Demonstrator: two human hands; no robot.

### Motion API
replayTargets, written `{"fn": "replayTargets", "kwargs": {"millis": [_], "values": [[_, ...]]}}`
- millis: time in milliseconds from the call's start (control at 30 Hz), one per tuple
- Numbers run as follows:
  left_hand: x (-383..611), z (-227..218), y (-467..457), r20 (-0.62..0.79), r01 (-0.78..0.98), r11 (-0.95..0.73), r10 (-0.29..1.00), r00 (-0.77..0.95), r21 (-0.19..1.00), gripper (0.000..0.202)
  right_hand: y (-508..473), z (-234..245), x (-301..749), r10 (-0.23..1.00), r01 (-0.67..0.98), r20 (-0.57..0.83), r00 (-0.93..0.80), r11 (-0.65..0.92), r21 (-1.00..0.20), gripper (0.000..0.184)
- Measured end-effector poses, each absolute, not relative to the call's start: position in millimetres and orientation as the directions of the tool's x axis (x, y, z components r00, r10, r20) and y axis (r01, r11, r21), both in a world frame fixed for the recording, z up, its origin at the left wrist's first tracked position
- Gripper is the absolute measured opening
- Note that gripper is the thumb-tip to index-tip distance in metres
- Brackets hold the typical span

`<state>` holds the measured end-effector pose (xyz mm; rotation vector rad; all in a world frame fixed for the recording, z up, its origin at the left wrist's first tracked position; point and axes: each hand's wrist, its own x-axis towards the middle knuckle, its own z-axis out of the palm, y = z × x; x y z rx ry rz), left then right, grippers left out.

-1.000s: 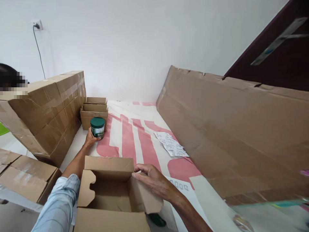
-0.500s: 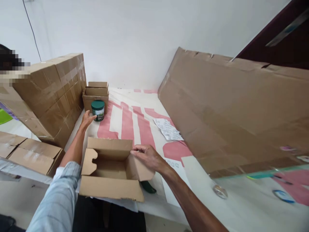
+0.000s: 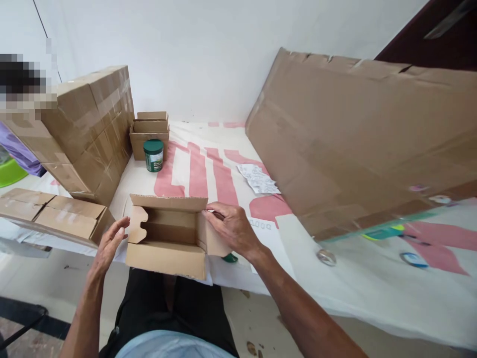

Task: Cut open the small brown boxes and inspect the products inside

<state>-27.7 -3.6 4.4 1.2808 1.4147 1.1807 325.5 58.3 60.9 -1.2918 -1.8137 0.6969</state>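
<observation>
An open cardboard box [image 3: 166, 259] lies near the table's front edge with its flaps spread, and no contents show inside. My right hand [image 3: 235, 229] grips the box at its upper right corner, beside the right flap. Just left of the notched left flap, my left hand [image 3: 109, 245] is held with fingers apart and nothing in it. Farther back stands a dark green jar [image 3: 153, 157] with a green lid, out of reach of both hands. Part of a green object [image 3: 230, 258] shows under the box's right flap.
Small open boxes [image 3: 150, 135] stand behind the jar. Stacked taped cartons [image 3: 85, 129] rise at the left, with closed boxes [image 3: 70, 217] nearer. A large cardboard panel [image 3: 357, 144] leans at right. Paper [image 3: 259, 180] and a tape roll [image 3: 326, 257] lie on the table. A person is at far left.
My left hand has moved from beside the jar back toward me, to the left side of the open box. My right hand stays at the box's right corner. The view has tilted downward.
</observation>
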Motion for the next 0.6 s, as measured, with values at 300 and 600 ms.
{"fn": "replayTargets", "kwargs": {"millis": [300, 600], "values": [[-18, -2, -25, 0.017, 0.13, -0.003, 0.994, -0.111, 0.991, 0.072, 64, 53, 322, 0.953, 0.455, 0.266, -0.148, 0.304, -0.837, 0.029], [4, -54, -7, 0.008, 0.196, 0.05, 0.959, -0.282, 0.979, 0.061, 161, 30, 296, 0.991, 0.395, 0.125, -0.045, 0.132, -0.909, 0.033]]}}
